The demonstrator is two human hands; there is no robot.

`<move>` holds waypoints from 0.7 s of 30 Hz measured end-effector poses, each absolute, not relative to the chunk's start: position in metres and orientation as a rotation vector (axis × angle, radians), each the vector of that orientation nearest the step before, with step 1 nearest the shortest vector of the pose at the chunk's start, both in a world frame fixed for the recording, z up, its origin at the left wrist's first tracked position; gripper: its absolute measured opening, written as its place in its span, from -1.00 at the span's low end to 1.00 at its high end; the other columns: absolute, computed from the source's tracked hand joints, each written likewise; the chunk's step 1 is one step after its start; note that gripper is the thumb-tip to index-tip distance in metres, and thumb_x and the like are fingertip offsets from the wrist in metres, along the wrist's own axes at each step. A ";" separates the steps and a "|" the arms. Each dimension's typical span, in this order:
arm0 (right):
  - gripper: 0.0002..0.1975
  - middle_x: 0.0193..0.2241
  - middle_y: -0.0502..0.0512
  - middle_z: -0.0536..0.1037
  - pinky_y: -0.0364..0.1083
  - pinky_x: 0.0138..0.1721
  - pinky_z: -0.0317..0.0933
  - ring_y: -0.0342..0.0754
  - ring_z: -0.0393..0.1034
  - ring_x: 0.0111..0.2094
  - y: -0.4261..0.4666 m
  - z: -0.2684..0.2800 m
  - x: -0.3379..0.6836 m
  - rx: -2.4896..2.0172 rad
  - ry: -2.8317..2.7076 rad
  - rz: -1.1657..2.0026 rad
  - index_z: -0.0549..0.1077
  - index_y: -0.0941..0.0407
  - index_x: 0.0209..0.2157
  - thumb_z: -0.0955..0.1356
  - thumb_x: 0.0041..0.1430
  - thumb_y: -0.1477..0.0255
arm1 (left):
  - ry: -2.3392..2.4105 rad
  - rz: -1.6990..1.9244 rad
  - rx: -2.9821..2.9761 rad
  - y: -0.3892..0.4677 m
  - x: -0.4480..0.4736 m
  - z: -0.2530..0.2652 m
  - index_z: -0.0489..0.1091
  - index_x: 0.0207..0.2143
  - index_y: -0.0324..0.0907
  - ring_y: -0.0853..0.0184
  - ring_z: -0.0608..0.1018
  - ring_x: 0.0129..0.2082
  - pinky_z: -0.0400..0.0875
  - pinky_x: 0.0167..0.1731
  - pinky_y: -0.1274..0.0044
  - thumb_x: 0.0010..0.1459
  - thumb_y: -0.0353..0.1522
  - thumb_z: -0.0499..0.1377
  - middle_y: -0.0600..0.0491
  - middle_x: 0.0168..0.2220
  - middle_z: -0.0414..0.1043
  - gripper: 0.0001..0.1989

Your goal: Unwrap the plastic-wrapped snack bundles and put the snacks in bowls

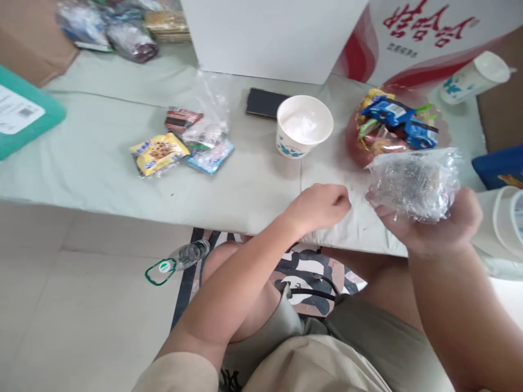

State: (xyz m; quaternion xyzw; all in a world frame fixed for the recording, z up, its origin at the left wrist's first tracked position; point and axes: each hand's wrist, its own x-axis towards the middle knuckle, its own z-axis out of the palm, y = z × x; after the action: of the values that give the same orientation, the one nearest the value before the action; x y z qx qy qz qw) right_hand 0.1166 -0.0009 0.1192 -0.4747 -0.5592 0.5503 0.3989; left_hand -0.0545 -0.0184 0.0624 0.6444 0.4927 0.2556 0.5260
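My left hand (321, 207) is curled into a fist at the front edge of the table, and nothing shows sticking out of it. On the right, my right hand (433, 226) holds up a crumpled clear plastic bag (417, 182), which hides most of the fingers. Behind that bag stands a round reddish bowl (355, 144) of wrapped snacks, with blue packets (392, 111) on top. A white paper cup (304, 128) with a blue-green print stands upright beyond my left hand, something whitish inside it. A dark phone (265, 103) lies just behind the cup.
Left of the cup lie a yellow cookie packet (159, 152) and other small wrapped snacks. A green container (24, 114) stands at far left. White boxes (269, 38) line the back. Another paper cup (474, 79) and pale plastic tubs (494, 218) are at right. An empty bottle (188, 253) lies on the floor.
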 end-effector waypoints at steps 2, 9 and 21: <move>-0.57 -0.08 0.19 0.59 0.18 -0.18 0.41 0.27 0.49 0.00 -0.012 0.100 0.141 -1.278 -1.244 1.402 0.55 -0.17 -0.07 0.34 0.05 0.02 | 1.086 0.740 1.233 -0.015 -0.046 0.058 0.40 -0.25 -0.15 0.24 0.58 -0.23 0.45 -0.20 0.39 0.34 -0.18 -0.06 -0.05 -0.20 0.56 -0.68; -0.65 -0.24 0.09 0.61 0.05 -0.31 0.43 0.05 0.52 -0.31 -0.030 0.063 0.188 -1.405 -1.324 1.505 0.51 -0.03 -0.07 0.37 0.16 0.13 | 0.763 0.802 0.919 -0.008 -0.001 0.053 0.37 0.06 -0.09 0.34 0.53 -0.20 0.44 -0.25 0.54 0.07 -0.18 0.37 0.01 -0.09 0.49 -0.48; -0.76 -0.14 0.34 0.55 0.29 0.00 0.30 0.33 0.44 -0.04 0.016 0.034 0.273 -2.102 -1.843 0.319 0.50 0.05 -0.20 0.32 0.19 0.23 | 1.176 1.012 1.162 0.010 -0.016 0.027 0.37 0.14 0.02 0.33 0.61 -0.15 0.54 -0.27 0.55 0.10 -0.34 0.26 -0.01 0.09 0.52 -0.49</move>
State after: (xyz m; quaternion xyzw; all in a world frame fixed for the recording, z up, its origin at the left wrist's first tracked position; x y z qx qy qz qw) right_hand 0.2726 0.0155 0.0340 -0.7371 -0.6462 0.1117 0.1633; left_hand -0.0160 0.0104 0.0271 0.4944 0.5001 0.4304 0.5659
